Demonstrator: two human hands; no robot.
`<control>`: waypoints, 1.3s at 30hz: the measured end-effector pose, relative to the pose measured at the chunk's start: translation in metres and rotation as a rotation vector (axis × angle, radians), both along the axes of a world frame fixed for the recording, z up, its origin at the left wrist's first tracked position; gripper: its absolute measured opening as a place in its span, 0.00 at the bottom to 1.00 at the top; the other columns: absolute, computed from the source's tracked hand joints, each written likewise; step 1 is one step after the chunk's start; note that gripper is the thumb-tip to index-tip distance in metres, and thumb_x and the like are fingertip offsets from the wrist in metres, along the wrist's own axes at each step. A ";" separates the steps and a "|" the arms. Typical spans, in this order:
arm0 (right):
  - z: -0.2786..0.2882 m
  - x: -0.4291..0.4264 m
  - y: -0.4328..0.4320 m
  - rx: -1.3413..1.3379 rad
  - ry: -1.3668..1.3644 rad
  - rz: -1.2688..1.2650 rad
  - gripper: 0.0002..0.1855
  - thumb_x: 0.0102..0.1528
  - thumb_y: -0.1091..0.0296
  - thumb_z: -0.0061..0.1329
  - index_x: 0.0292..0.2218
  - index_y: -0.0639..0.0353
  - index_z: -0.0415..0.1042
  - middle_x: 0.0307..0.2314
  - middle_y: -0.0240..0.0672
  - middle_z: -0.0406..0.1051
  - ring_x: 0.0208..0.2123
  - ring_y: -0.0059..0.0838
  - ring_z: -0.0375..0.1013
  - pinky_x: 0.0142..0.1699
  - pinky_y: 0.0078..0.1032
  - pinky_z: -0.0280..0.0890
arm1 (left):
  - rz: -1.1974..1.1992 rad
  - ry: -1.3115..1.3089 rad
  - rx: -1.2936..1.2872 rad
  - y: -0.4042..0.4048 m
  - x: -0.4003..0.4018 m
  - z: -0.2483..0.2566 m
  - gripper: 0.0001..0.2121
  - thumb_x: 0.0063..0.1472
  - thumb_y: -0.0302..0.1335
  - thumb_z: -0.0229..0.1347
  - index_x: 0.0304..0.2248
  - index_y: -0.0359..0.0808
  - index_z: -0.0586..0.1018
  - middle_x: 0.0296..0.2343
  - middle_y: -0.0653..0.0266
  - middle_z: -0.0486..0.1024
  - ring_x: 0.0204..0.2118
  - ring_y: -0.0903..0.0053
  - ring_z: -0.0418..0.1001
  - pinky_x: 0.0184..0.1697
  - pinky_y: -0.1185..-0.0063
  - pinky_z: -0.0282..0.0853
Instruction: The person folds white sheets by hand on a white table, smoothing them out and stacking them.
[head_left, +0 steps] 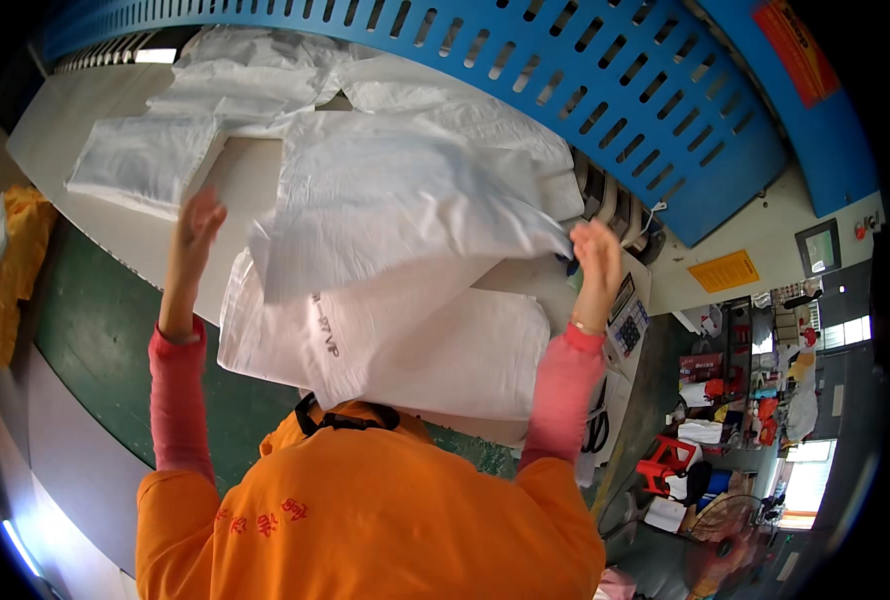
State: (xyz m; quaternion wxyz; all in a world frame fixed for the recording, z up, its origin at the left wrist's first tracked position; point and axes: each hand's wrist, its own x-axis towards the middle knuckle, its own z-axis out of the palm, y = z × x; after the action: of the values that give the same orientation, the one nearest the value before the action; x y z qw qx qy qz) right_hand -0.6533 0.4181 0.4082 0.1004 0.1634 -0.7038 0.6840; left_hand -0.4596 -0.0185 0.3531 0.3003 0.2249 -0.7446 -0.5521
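A translucent white plastic sheet or bag [385, 202], its edges blurred, billows above the table in front of me. My left hand [203, 217] is raised beside its left side, fingers apart and holding nothing. At the sheet's right corner is my right hand [596, 247]; folds run towards its fingertips, but whether they pinch the corner cannot be told. Beneath lies a flat stack of white plastic bags [452, 352], the nearer part bearing dark print. A folded plastic pile [144, 161] rests farther left, and more crumpled plastic [250, 71] lies at the back.
A slotted blue metal guard [602, 97] spans the table's far side. On the right are a calculator [628, 326], black-handled scissors [597, 427] and a small display panel [818, 249]. The pale tabletop [246, 172] has a curved left edge. A floor fan [730, 544] stands lower right.
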 end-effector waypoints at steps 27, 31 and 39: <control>0.054 -0.143 -0.012 -0.329 -0.339 0.307 0.15 0.48 0.63 0.45 0.34 0.66 0.69 0.28 0.35 0.69 0.29 0.27 0.69 0.37 0.23 0.64 | -0.222 0.559 0.847 -0.004 0.014 0.035 0.11 0.55 0.29 0.49 0.39 0.40 0.67 0.31 0.71 0.68 0.35 0.83 0.67 0.38 0.84 0.61; 0.022 -0.170 -0.062 -0.132 -0.375 0.381 0.36 0.50 0.39 0.37 0.47 0.66 0.58 0.40 0.40 0.65 0.39 0.31 0.66 0.45 0.26 0.61 | -0.416 0.442 0.888 -0.016 -0.003 0.009 0.22 0.60 0.45 0.35 0.47 0.40 0.62 0.40 0.69 0.67 0.42 0.78 0.64 0.45 0.73 0.58; -0.087 -0.120 -0.037 0.467 -0.652 0.568 0.32 0.44 0.58 0.53 0.46 0.67 0.60 0.40 0.38 0.65 0.39 0.26 0.66 0.45 0.21 0.59 | -0.223 -0.207 0.640 0.008 0.014 -0.072 0.11 0.57 0.35 0.46 0.32 0.36 0.72 0.25 0.76 0.69 0.26 0.89 0.63 0.29 0.88 0.56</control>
State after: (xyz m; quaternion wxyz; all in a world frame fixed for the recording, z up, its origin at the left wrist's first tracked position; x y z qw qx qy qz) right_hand -0.7736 0.3812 0.3213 -0.3549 0.1442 -0.7609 0.5237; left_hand -0.4458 -0.0106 0.2811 0.0752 0.2796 -0.5804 -0.7611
